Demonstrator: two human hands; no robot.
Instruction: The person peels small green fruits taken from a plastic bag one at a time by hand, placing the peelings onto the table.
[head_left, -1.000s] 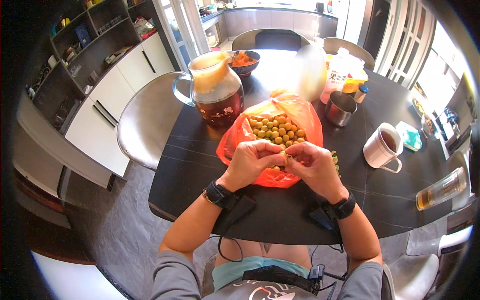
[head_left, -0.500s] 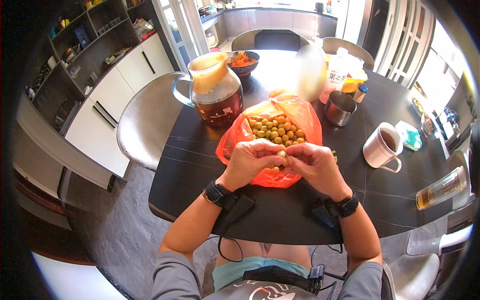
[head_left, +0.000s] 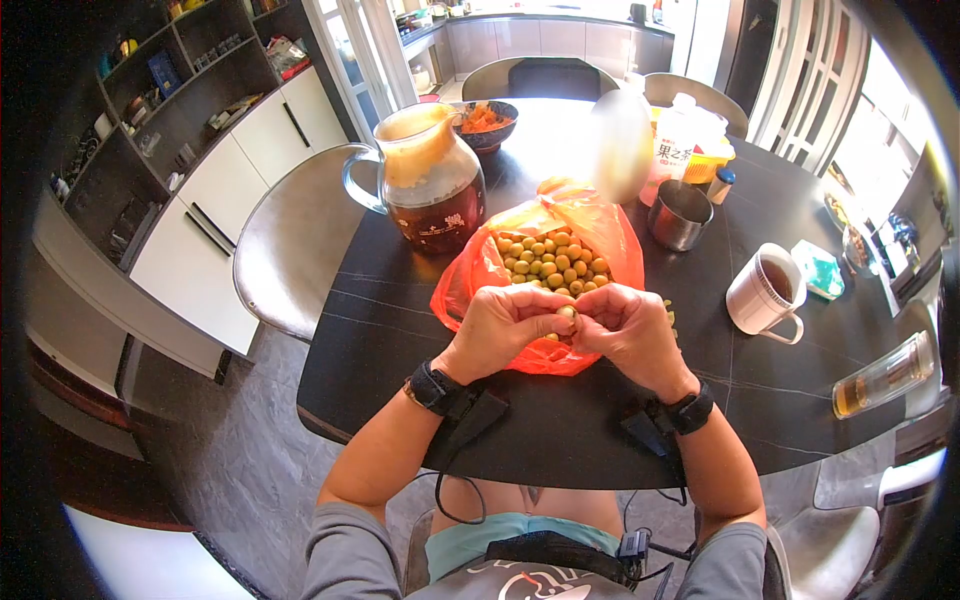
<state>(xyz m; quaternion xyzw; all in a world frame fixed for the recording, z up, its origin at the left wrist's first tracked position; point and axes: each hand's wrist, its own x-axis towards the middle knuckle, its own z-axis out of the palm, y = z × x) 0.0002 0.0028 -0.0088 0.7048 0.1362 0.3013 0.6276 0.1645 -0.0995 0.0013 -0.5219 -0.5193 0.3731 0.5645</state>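
A thin red plastic bag point(head_left: 615, 235) lies open on the dark table, filled with small round yellow-green fruits point(head_left: 555, 258). Above its near side, my left hand point(head_left: 505, 325) pinches one such fruit point(head_left: 567, 312) between thumb and index finger. From the other side, my right hand point(head_left: 635, 330) has its fingertips closed on the same fruit. Fingers partly cover the fruit, so its far side is hidden. A few greenish bits point(head_left: 670, 318) lie on the table just beyond my right hand.
A glass pitcher point(head_left: 432, 180) of dark liquid stands left of the bag, a bowl of orange shreds point(head_left: 486, 122) behind it. To the right are a metal cup point(head_left: 680, 217), a white mug point(head_left: 765, 292), a tissue pack point(head_left: 818, 270) and a glass tumbler point(head_left: 882, 375).
Both hands stay at nearly the same place above the bag. The fingertips and the pinched fruit have shifted very slightly.
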